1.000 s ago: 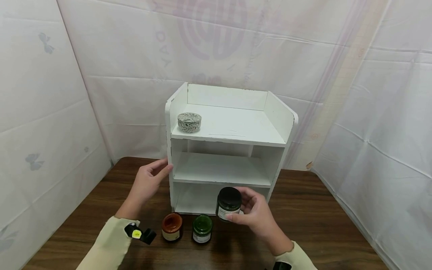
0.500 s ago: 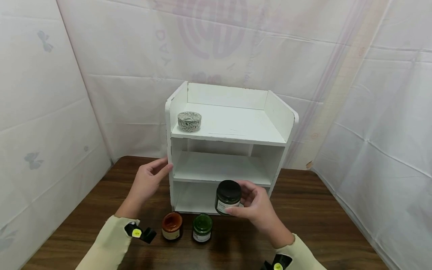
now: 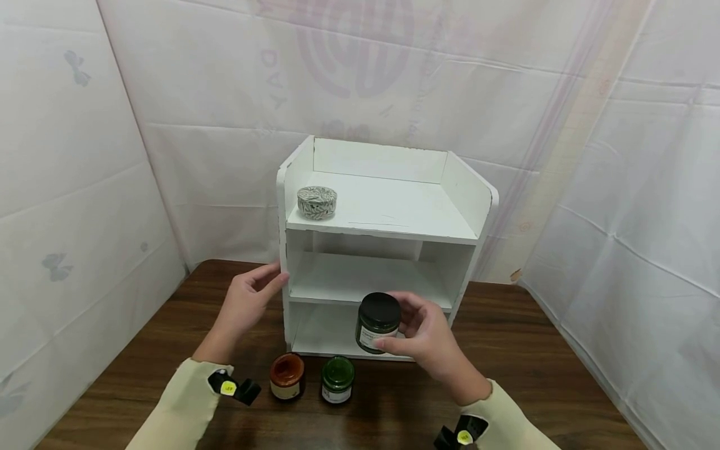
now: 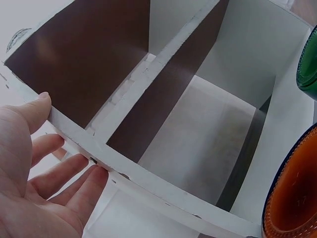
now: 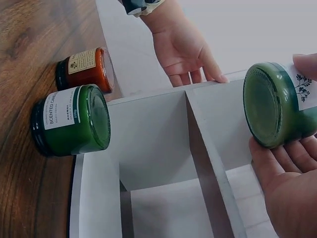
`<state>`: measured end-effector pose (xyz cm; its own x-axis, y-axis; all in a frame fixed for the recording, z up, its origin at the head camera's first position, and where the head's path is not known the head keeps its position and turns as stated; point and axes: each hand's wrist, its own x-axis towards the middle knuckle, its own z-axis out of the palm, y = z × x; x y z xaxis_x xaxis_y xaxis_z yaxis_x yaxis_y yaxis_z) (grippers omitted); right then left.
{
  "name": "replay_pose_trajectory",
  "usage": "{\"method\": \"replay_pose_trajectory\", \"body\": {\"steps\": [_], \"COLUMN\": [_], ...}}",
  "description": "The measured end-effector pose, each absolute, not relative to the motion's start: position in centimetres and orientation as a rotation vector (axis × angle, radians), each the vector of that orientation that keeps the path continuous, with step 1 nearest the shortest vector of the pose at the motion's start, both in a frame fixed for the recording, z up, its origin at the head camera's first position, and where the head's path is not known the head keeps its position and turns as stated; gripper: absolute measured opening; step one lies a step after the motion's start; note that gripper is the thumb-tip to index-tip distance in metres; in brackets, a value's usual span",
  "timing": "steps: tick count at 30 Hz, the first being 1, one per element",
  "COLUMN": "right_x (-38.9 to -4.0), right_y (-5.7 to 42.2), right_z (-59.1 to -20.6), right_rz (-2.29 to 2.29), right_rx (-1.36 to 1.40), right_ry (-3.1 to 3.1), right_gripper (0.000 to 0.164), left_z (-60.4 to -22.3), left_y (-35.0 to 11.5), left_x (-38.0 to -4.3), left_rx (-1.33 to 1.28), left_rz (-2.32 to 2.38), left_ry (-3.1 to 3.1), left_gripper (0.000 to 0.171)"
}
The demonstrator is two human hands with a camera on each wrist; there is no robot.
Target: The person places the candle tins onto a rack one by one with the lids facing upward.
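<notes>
My right hand (image 3: 425, 337) grips a dark green scented candle jar (image 3: 379, 322), its black lid up, in front of the white shelf unit's (image 3: 382, 233) lower openings. The right wrist view shows the held candle jar's green glass base (image 5: 262, 106), with thumb and fingers on opposite sides. My left hand (image 3: 245, 304) touches the unit's left side panel; its thumb lies at the front edge and its fingertips are on the outer face (image 4: 64, 183). Another green candle jar (image 3: 337, 380) and an amber candle jar (image 3: 287, 377) stand lid-down on the table.
A round patterned tin (image 3: 317, 203) sits at the left of the unit's top shelf. Beneath it are a middle shelf (image 3: 365, 279) and a bottom shelf (image 3: 320, 331). Dark wood table (image 3: 523, 375) extends to both sides, with white sheeting (image 3: 214, 169) behind.
My right hand has raised the candle jar slightly and brought it a little closer to the shelf unit. The left hand and the two standing jars keep their places.
</notes>
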<state>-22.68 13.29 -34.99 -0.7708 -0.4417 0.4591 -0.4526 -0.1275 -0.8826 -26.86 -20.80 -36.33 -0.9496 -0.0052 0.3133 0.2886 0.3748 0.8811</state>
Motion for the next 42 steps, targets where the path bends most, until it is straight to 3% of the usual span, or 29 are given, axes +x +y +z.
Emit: {"method": "replay_pose_trajectory", "body": {"steps": [42], "right_x": [-22.6], "right_y": [12.7], "right_z": [-29.9], "right_rz": [2.035], "right_rx": [0.968], "right_ry": [-2.175], "right_gripper": [0.062], "left_z": [-36.2], "left_y": [-20.8], "left_x": [-26.7], "left_rx": [-0.240], "left_rz": [-1.609], "left_ry": [-2.369], "left_gripper": [0.060]}}
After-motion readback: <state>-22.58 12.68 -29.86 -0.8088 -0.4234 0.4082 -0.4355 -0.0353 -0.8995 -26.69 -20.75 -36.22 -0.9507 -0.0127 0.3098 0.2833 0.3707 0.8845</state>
